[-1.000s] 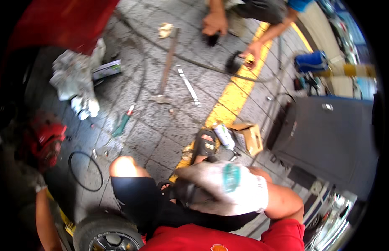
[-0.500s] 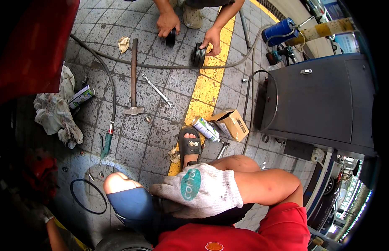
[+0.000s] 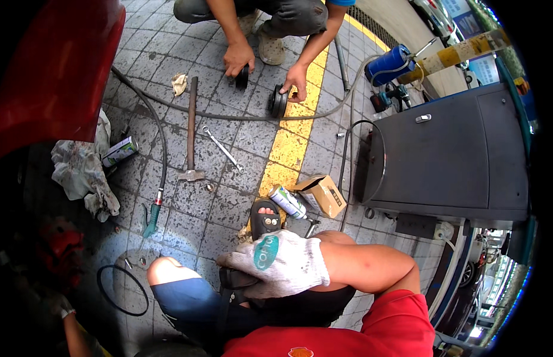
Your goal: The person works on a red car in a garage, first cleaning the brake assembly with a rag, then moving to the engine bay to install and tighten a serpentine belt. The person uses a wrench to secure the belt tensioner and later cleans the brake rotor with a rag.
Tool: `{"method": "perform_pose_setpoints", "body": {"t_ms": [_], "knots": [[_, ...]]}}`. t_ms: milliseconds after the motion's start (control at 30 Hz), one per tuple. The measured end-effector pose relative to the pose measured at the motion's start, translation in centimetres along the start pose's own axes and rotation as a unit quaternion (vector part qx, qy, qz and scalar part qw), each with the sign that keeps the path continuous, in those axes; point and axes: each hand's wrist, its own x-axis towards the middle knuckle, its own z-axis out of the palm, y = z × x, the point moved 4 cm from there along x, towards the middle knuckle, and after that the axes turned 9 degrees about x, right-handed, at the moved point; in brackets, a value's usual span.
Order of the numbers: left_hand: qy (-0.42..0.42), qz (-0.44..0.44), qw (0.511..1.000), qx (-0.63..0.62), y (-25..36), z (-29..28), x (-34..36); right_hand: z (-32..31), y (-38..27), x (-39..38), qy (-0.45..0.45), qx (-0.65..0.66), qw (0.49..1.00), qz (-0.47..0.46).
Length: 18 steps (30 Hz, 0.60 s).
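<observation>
My right hand (image 3: 285,262), in a white knitted glove with a green patch, is held over my lap. Its fingers are curled and pressed together above a dark strap-like thing (image 3: 235,278), and what they grip is hidden. At the dim lower left, my gloved left hand (image 3: 61,304) is close to a red thing (image 3: 59,253) too dark to name; its fingers do not show. Across from me a crouching co-worker's hands (image 3: 238,58) hold a black round part (image 3: 242,77) and a black grooved pulley (image 3: 278,102) upright on the tiles.
A hammer (image 3: 192,128), a wrench (image 3: 223,149) and an air blow gun (image 3: 151,220) on a hose lie on the floor. Spray cans (image 3: 287,202), a cardboard box (image 3: 324,196) and a black ring (image 3: 123,290) are nearby. A dark cabinet (image 3: 443,154) stands right, a red panel (image 3: 56,71) left.
The view has shifted, so the floor things sit lower in the picture. My right hand appears slightly further left, showing more of the dark strap-like thing. The co-worker still holds both black parts.
</observation>
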Motion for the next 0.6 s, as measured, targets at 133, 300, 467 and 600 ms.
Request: {"method": "perform_pose_setpoints", "body": {"t_ms": [133, 300, 467, 600], "knots": [[-0.006, 0.004, 1.000, 0.001, -0.7, 0.2, 0.3, -0.2, -0.4, 0.2, -0.007, 0.002, 1.000, -0.006], [-0.011, 0.003, 1.000, 0.006, -0.9, -0.7, 0.1, 0.0, -0.6, 0.8, -0.054, 0.003, 0.998, 0.022], [-0.014, 0.006, 1.000, 0.004, -1.2, -0.7, 0.2, 0.5, 0.2, 1.0, -0.090, 0.022, 0.993, 0.073], [-0.017, 0.006, 1.000, 0.004, -1.4, -0.7, 0.2, 0.0, 0.0, 1.1, -0.080, 0.018, 0.995, 0.057]]}}
